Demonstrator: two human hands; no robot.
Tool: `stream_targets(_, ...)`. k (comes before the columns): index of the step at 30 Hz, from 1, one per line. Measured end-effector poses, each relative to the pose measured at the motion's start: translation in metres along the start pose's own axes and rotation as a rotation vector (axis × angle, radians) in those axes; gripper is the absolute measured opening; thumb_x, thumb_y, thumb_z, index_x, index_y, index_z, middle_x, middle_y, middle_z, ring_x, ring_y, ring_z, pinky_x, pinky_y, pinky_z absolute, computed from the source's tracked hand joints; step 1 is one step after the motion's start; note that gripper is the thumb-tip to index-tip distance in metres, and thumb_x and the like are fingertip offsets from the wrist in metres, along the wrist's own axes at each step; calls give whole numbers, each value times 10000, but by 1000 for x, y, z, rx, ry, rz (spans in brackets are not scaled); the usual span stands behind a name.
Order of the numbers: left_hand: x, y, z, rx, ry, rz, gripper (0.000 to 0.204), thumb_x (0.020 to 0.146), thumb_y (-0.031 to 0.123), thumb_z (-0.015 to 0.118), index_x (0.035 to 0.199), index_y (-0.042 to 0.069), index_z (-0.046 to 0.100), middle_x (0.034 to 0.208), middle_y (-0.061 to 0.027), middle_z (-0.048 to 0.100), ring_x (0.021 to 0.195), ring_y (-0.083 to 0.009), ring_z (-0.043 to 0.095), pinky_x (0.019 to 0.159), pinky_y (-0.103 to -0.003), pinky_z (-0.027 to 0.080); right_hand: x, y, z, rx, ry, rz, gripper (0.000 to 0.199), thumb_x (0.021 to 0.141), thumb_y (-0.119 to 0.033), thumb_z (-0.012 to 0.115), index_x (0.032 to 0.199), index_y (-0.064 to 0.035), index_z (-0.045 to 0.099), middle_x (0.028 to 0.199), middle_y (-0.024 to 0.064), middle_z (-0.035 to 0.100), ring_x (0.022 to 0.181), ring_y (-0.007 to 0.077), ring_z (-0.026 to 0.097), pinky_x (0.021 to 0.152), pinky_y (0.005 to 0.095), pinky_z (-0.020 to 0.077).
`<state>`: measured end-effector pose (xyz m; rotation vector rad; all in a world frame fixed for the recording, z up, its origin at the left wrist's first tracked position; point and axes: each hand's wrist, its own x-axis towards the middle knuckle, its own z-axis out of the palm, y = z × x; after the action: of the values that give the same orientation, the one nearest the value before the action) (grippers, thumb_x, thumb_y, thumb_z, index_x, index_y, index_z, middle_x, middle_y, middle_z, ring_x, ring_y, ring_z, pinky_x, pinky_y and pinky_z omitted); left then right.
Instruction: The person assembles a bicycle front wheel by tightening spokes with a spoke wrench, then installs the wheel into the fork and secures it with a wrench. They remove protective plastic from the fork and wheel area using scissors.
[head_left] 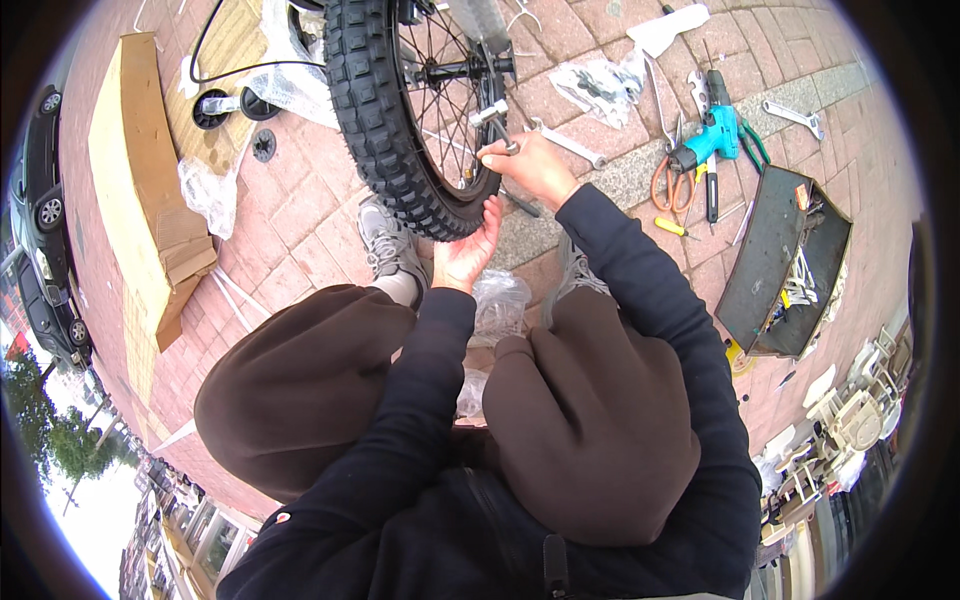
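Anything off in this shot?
Mainly clutter: the teal drill, orange-handled scissors and yellow-handled screwdriver lie loose on the paving beside the open toolbox, not in it. Crumpled clear plastic by the person's feet could be a slip risk. No obvious damage to the tyre.

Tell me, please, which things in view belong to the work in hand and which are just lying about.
Apparently in the work:
- knobbly tyre, touched by the left hand
- spoked wheel, with the right hand at its rim

Lying about, unused now:
- blue drill
- spanner
- yellow screwdriver
- toolbox
- cardboard
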<state>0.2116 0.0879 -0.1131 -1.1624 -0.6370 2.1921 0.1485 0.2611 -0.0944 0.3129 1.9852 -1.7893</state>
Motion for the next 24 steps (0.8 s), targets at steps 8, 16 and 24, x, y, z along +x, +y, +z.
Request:
stream_targets(8,3,-3,0,-107,56,12,485,806,119,580,1197,-97,390,1065,-190,467,951,-268,521,831,-352,482,-17,-3,-24,-595,142,12,485,822,-460,554,947,0,468,810,210,611,771,384,601,655,440,452)
stream_targets(16,3,5,4,-45,215,33,410,778,171,594,1085,-71,470,959,-166,499,810,-242,562,676,-333,529,-18,-18,-18,-558,55,-250,203,862,-281,487,894,-84,522,756,160,612,741,380,578,642,457,441)
stream_targets(24,4,5,6,74,252,141,407,787,221,575,1062,-66,491,947,-184,504,760,-245,574,635,-328,538,-4,-47,-23,-768,-170,-155,206,823,-258,514,784,-85,618,739,164,613,757,363,587,670,458,455)
